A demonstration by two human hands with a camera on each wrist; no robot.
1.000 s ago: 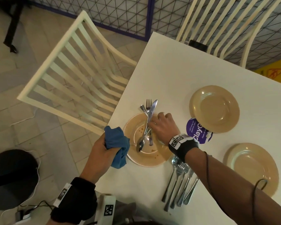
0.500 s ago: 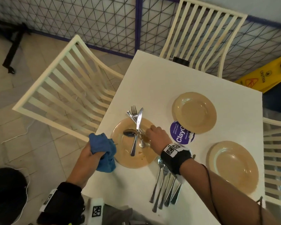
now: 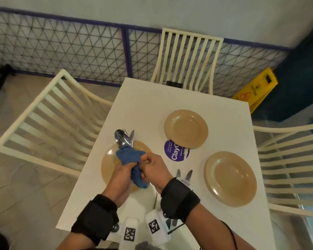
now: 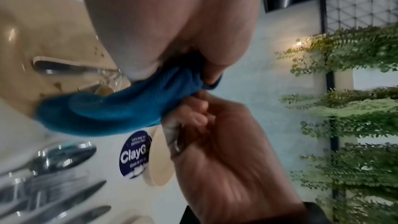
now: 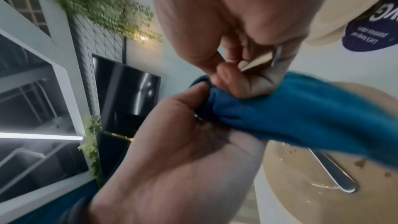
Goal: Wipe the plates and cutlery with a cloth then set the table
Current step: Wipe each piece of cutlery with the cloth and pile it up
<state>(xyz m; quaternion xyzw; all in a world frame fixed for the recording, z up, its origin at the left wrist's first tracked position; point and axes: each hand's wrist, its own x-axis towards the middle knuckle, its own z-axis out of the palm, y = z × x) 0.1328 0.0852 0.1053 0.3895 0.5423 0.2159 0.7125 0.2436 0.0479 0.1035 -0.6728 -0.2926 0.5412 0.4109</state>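
Over the crumb-marked tan plate [image 3: 107, 160] at the table's left edge, my two hands meet. My left hand [image 3: 124, 171] grips a blue cloth [image 3: 130, 156] wrapped round a bundle of cutlery [image 3: 124, 138]; a spoon, fork and knife tip stick out beyond it. My right hand [image 3: 153, 166] grips the bundle's handles [image 5: 274, 57]. One utensil handle [image 5: 336, 175] still lies on that plate. A second plate [image 3: 186, 129] sits at the middle and a third plate [image 3: 230, 178] at the right. More cutlery [image 3: 184, 175] lies on the table, partly hidden by my right wrist.
A round purple sticker [image 3: 175, 150] lies on the white table [image 3: 148, 105] between the plates. Cream slatted chairs stand at the left [image 3: 43, 123], far side [image 3: 188, 60] and right [image 3: 293, 168]. A yellow caution sign [image 3: 255, 91] leans by the mesh fence.
My right hand has lifted the cutlery off the left plate. My left hand has moved in from the table edge and wrapped the cloth round it. The head view has tilted up.
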